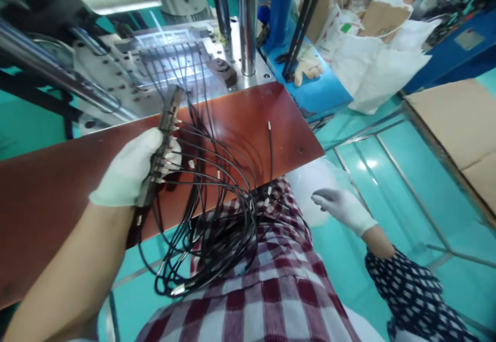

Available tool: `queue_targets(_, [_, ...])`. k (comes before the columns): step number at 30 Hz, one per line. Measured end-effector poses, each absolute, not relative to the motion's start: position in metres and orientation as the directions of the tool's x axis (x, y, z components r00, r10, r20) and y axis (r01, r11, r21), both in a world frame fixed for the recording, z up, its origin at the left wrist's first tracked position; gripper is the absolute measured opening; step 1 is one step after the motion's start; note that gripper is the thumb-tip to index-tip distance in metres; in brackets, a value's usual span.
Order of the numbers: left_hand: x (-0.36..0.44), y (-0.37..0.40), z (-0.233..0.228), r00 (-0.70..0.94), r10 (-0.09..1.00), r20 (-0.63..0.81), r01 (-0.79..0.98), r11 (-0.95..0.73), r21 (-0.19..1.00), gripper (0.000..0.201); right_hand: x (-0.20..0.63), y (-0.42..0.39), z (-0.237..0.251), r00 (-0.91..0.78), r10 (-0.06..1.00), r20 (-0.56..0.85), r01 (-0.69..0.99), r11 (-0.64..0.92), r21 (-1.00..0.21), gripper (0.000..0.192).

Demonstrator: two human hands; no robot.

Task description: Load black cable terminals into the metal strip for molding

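My left hand, in a white glove, grips a long dark metal mold bar above the brown board. Several black cables have their metal ends set along the bar's right side. The cables droop over the board's edge into a tangled bundle on my lap, with small light connectors among them. One loose cable lies on the board, its tip pointing toward the machine. My right hand, also gloved, hangs right of my lap, apart from the cables. Its fingers are loosely stretched, and nothing shows in them.
The brown board spans in front of the press bed. Metal posts rise there, and more cables lie in a fixture. A glove rests on a blue ledge. White bags and a cardboard sheet stand right.
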State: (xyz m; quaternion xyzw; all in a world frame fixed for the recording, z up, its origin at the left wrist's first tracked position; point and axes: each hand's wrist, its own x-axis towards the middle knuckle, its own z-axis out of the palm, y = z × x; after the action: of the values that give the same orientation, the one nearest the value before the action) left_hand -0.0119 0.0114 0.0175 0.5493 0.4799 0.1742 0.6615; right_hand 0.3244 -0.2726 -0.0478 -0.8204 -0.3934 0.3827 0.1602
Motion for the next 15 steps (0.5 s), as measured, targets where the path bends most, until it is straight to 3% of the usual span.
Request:
queue_targets(3, [-0.012, 0.011, 0.025, 0.549, 0.726, -0.413, 0.142, 0.406, 0.903, 0.031, 0.317, -0.228, -0.016, 0.301, 0.953, -0.043, 0.752, -0.264, -0.604, 0.033])
queue_targets(5, [-0.01, 0.01, 0.033, 0.566, 0.743, -0.357, 0.121, 0.353, 0.928, 0.029, 0.309, -0.189, -0.002, 0.047, 0.979, 0.196, 0.891, 0.047, -0.452, 0.038])
queue_targets(7, [-0.007, 0.01, 0.042, 0.565, 0.774, -0.286, 0.146, 0.247, 0.958, 0.026, 0.304, -0.154, 0.004, -0.268, 0.936, 0.229, 0.903, 0.326, -0.278, 0.043])
queue_targets(9, [-0.003, 0.014, 0.053, 0.568, 0.795, -0.212, 0.203, 0.114, 0.973, 0.026, 0.305, -0.135, 0.005, -0.457, 0.868, 0.196, 0.85, 0.491, -0.191, 0.035])
queue_targets(12, [0.004, 0.024, 0.067, 0.583, 0.802, -0.133, 0.281, -0.045, 0.959, 0.03, 0.314, -0.14, 0.01, -0.521, 0.843, 0.134, 0.83, 0.537, -0.149, 0.022])
queue_targets(15, [0.017, 0.036, 0.075, 0.648, 0.756, -0.096, 0.318, -0.153, 0.936, 0.035, 0.322, -0.175, 0.019, -0.475, 0.88, 0.006, 0.872, 0.471, -0.131, 0.02])
